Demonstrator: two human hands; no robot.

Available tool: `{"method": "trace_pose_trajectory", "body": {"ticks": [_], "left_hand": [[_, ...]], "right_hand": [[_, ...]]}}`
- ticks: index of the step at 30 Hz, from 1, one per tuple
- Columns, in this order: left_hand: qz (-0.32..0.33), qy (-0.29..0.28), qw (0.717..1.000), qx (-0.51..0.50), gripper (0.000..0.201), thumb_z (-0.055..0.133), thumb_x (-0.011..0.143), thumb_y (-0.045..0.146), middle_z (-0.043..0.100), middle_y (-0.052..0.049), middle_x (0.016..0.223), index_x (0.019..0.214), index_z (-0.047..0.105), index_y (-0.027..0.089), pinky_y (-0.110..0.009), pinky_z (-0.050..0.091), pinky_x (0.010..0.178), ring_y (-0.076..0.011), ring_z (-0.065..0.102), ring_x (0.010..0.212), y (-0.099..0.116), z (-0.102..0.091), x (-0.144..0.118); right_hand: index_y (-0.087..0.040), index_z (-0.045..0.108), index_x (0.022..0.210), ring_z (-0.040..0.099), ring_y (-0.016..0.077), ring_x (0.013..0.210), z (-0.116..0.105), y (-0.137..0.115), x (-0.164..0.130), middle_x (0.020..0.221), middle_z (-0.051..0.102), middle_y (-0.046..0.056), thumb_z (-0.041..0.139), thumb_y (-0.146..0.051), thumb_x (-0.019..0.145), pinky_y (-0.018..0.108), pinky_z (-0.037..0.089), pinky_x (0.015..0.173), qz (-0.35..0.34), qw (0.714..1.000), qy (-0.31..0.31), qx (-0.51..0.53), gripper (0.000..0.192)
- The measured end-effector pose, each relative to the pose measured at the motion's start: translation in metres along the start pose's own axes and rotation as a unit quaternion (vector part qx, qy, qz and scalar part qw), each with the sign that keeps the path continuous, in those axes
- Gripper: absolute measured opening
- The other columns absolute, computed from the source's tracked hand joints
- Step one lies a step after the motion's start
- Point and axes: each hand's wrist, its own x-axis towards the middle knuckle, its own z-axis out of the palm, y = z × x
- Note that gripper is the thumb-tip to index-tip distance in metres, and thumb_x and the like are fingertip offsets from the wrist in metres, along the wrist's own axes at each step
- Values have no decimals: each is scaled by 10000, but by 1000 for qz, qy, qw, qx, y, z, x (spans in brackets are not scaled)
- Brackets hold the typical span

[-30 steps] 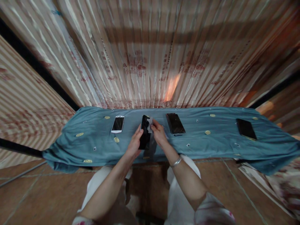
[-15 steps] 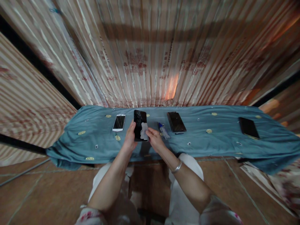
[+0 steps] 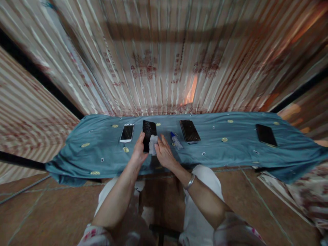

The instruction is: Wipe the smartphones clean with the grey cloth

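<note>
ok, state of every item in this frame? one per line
Black phone with cracked screen: face up, held by left hand.
Small white wipe cloth: pressed on that phone's lower part by right hand.
White-framed phone: flat, face up, screen dark.
Small blue-capped bottle: lying on its side, capped.
Dark phone mid-table: flat, screen dark.
Black phone far right: flat, untouched.
Blue tablecloth: spread, rumpled at the ends.

A long bench (image 3: 230, 160) draped in a blue cloth (image 3: 102, 150) with small gold patches is carrying the things. A white phone (image 3: 127, 133) is lying toward the left, a small blue-capped bottle (image 3: 175, 140) near the middle with a dark phone (image 3: 190, 131) just beside it, and another dark phone (image 3: 266, 135) is lying well apart toward the right end.
</note>
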Motion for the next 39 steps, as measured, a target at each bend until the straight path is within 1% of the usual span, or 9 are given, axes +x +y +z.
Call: {"method": "trace_pose_trajectory", "body": {"ticks": [3, 8, 11, 17, 21, 25, 29, 33, 39], "left_hand": [[-6, -10, 1000, 9, 338, 557, 872, 225, 724, -52, 1069, 1201, 619, 174, -280, 535, 863, -176, 687, 955, -9, 5, -3], [-23, -85, 996, 12, 385, 556, 865, 247, 718, -61, 1093, 1239, 601, 166, -305, 495, 948, -200, 665, 1028, -24, 5, -9], [-28, -104, 994, 23, 388, 569, 853, 255, 714, -46, 1112, 1234, 609, 191, -313, 476, 976, -205, 649, 1070, -29, 5, -16], [-53, -124, 990, 39, 369, 549, 867, 272, 706, -55, 1135, 1217, 621, 183, -335, 459, 993, -212, 647, 1078, -32, 8, -26], [-101, -123, 987, 27, 426, 435, 925, 433, 714, -71, 1109, 1212, 629, 184, -376, 466, 987, -239, 645, 1085, -28, 11, -28], [-82, -107, 991, 8, 480, 326, 957, 470, 725, -61, 1072, 1182, 642, 187, -355, 462, 996, -217, 639, 1094, -23, 13, -26], [-70, -66, 995, -6, 479, 311, 964, 458, 741, -63, 979, 1092, 668, 165, -328, 489, 952, -198, 661, 1039, -18, 13, -19], [-54, -23, 998, -27, 479, 324, 955, 475, 742, -66, 861, 984, 674, 151, -303, 530, 866, -188, 694, 929, -7, 9, -15], [-36, -51, 997, -37, 583, 289, 929, 574, 738, -86, 880, 1108, 646, 149, -333, 538, 856, -209, 703, 895, 9, 1, -15]], "right_hand": [[-16, 403, 1387, 261, 285, 1427, -3, 8, 10, 1496, 329, 240, 281, -329, 970, 493, 264, 1146, 13, 1000, 18, -1, 536], [-22, 403, 1385, 240, 297, 1431, -11, 21, 25, 1503, 311, 246, 263, -343, 970, 541, 237, 1138, 33, 997, 72, -5, 542], [-35, 403, 1386, 235, 303, 1430, -17, 24, 31, 1504, 313, 237, 274, -349, 971, 549, 233, 1131, 45, 995, 89, -16, 536], [-63, 463, 1348, 347, 342, 1349, -26, 17, 37, 1449, 394, 244, 296, -304, 972, 600, 314, 1057, 12, 994, 89, -63, 477], [-68, 470, 1353, 394, 322, 1316, -27, 12, 35, 1403, 456, 230, 320, -254, 965, 568, 329, 1073, -28, 994, 67, -78, 456], [-76, 412, 1408, 347, 296, 1368, -23, 4, 25, 1450, 419, 203, 299, -251, 966, 531, 318, 1112, -84, 994, 49, -51, 488], [-46, 382, 1423, 293, 262, 1410, -16, -9, 11, 1478, 382, 197, 278, -280, 976, 481, 288, 1158, -126, 991, 24, -22, 515], [-28, 399, 1409, 296, 244, 1412, -9, -20, -3, 1467, 398, 202, 309, -264, 970, 446, 296, 1167, -158, 987, -2, -6, 507], [-107, 428, 1407, 355, 206, 1385, -10, -29, -18, 1423, 478, 145, 316, -195, 971, 416, 340, 1154, -217, 976, -17, 5, 459]]}}
